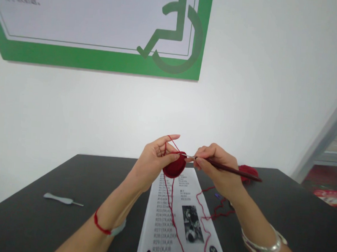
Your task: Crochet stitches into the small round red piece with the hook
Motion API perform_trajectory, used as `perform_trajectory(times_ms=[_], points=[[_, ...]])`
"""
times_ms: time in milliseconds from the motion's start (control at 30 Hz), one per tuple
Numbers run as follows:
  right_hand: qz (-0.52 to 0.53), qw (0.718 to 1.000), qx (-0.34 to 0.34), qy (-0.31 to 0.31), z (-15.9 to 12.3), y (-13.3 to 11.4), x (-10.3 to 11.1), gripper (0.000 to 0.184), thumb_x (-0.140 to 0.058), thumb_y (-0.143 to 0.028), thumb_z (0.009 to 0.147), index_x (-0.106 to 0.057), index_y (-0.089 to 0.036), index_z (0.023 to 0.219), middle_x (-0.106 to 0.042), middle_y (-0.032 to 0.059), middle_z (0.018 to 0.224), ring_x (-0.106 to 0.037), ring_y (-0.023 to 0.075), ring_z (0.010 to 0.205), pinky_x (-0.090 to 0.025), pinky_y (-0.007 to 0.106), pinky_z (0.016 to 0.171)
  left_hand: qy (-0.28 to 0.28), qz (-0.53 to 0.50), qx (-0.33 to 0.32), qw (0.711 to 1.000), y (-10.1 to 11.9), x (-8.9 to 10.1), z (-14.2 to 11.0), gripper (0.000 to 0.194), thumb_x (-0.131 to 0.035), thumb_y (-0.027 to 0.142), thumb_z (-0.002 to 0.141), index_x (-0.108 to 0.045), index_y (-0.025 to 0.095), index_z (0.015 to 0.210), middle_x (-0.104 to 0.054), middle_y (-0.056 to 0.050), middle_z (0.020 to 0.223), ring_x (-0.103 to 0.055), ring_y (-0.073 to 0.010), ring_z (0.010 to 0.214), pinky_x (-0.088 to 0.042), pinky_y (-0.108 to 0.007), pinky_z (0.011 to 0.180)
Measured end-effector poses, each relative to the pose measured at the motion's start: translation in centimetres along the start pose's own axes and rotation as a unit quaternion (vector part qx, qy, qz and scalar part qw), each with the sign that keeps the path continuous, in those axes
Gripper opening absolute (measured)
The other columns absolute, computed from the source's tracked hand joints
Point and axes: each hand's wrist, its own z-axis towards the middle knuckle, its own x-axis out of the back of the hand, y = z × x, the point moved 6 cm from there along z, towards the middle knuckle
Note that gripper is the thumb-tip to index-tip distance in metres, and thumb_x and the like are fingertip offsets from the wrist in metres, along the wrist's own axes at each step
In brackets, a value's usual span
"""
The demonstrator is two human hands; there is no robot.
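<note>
My left hand (156,157) pinches a round dark red crochet piece (175,167) between thumb and fingers. A strand of red yarn (174,143) runs over its raised index finger. In my right hand (218,165) is a crochet hook (233,169) with a dark red-brown handle, held like a pen. The hook's thin metal tip meets the upper edge of the crochet piece, close to my left thumb; whether it has passed through a stitch is too small to tell. More yarn hangs below the piece. A red yarn ball (248,173) lies behind my right wrist.
Under my hands, printed pattern sheets (176,225) lie on a dark table (119,176), crossed by loose yarn. A pale-handled hook (62,199) lies at the left. A small purple item (218,196) rests right of the sheets. Beyond stands a white wall with a green-framed sign (104,59).
</note>
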Motion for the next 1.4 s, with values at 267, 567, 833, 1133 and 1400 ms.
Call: perform_trajectory(times_ms=[267, 567, 833, 1133, 1400], points=[[-0.102, 0.994, 0.049, 0.003, -0.4, -0.2, -0.6, 0.012, -0.059, -0.017, 0.086, -0.054, -0.024, 0.077, -0.056, -0.0035, 0.068, -0.048, 0.0113, 0.060, -0.036, 0.025, 0.051, 0.024, 0.043, -0.006, 0.999, 0.0, 0.1, -0.2, 0.047, -0.070, 0.014, 0.072, -0.058, 0.011, 0.117, -0.063, 0.004, 0.064, -0.054, -0.0091, 0.057, -0.041, -0.022, 0.056], [-0.248, 0.956, 0.152, -0.022, -0.8, -1.1, -2.2, 0.012, -0.049, -0.014, 0.090, -0.048, -0.025, 0.084, -0.057, -0.0015, 0.074, -0.052, 0.0122, 0.062, -0.042, 0.026, 0.057, 0.086, 0.150, -0.046, 0.984, 0.0, 0.4, -0.3, 0.038, -0.068, 0.016, 0.073, -0.064, 0.013, 0.111, -0.066, 0.002, 0.065, -0.056, -0.0125, 0.058, -0.043, -0.026, 0.058], [-0.306, 0.889, 0.327, -0.099, -0.6, -0.8, -2.7, 0.018, -0.048, -0.007, 0.090, -0.052, -0.025, 0.090, -0.057, 0.0017, 0.076, -0.051, 0.0154, 0.067, -0.045, 0.027, 0.057, 0.007, 0.055, 0.040, 0.998, -1.1, -0.3, -0.1, 0.057, -0.074, 0.015, 0.068, -0.059, 0.012, 0.124, -0.067, 0.002, 0.066, -0.056, -0.0114, 0.058, -0.042, -0.025, 0.060], [-0.260, 0.933, 0.250, 0.015, -0.9, 0.1, -2.6, 0.015, -0.051, -0.009, 0.088, -0.053, -0.024, 0.086, -0.056, 0.0013, 0.076, -0.052, 0.0160, 0.067, -0.044, 0.031, 0.060, 0.032, -0.038, 0.038, 0.998, -1.6, -0.1, 0.3, 0.060, -0.075, 0.014, 0.068, -0.057, 0.009, 0.125, -0.061, 0.004, 0.062, -0.051, -0.0083, 0.055, -0.038, -0.022, 0.056], [-0.057, 0.994, 0.089, 0.015, 0.0, 0.2, -1.3, 0.010, -0.055, -0.016, 0.088, -0.053, -0.024, 0.083, -0.054, -0.0023, 0.073, -0.050, 0.0127, 0.061, -0.041, 0.026, 0.055, 0.074, 0.067, -0.043, 0.994, 0.3, 0.8, -0.1, 0.055, -0.069, 0.015, 0.073, -0.057, 0.012, 0.127, -0.060, 0.004, 0.065, -0.052, -0.0103, 0.060, -0.042, -0.023, 0.059]])
